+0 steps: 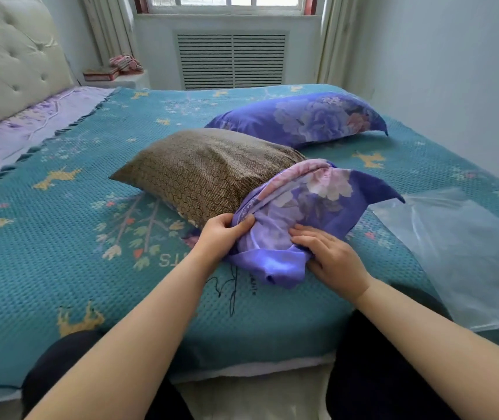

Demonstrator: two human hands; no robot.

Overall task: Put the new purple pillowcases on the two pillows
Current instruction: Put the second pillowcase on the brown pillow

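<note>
- Roughly halfway: far pillow (299, 119) is already lying cased near the bed's (60, 268) far right corner.
- Brown pillow (206, 171), mid-bed, is sitting only partly inside the pillowcase (296, 213), which is bunching toward the near edge.
- Left hand (222, 234) is pinching the case's hem; right hand (330, 256) is pressing flat on the cloth, fingers straight.
- Left: pulling case fully over.
</note>
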